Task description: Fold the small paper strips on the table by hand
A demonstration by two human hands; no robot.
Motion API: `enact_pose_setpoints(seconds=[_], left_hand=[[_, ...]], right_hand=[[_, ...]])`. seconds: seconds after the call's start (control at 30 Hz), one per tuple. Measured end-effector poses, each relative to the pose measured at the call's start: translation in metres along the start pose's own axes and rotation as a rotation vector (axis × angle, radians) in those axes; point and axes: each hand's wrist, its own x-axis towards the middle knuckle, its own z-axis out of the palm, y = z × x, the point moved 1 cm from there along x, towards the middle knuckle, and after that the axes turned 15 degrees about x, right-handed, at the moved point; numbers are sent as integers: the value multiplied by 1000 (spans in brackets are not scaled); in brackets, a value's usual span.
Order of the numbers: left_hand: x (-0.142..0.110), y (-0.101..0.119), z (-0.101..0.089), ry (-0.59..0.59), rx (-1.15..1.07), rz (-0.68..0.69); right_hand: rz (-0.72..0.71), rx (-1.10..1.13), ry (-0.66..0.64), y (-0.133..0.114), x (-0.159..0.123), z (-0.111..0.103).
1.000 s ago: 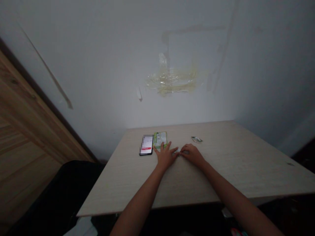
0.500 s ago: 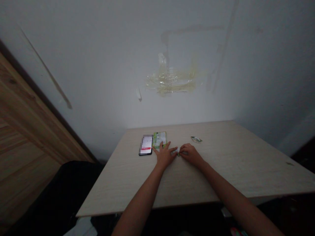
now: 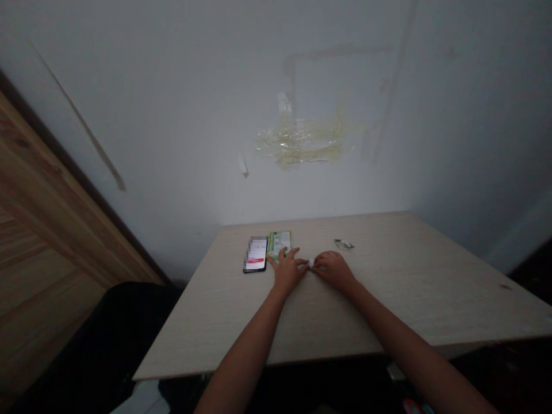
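Both of my hands rest on a pale wooden table, fingertips meeting over a tiny pale scrap that I cannot name. My left hand lies flat with fingers spread, its fingertips touching the lower edge of a green and white packet. My right hand is curled, fingers pressed together at the scrap. A phone with a lit screen lies just left of the packet.
A small torn wrapper piece lies beyond my right hand. The table stands against a white wall with old tape residue. A wooden door or panel is at the left. Something dark sits below the table's left edge.
Both hands have shifted very slightly toward each other and to the left, staying on the small scrap. Phone, packet and wrapper piece have not moved.
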Motion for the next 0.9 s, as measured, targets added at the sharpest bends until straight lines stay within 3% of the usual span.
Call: enact_pose_setpoints(seconds=[0.2, 0.5, 0.9], left_hand=[[0, 1, 0, 17, 3, -1], [5, 2, 1, -79, -71, -97], [5, 2, -2, -101, -92, -116]], right_hand=[[11, -25, 6, -2, 0, 0], [13, -57, -16, -4, 1, -1], [5, -69, -22, -4, 0, -2]])
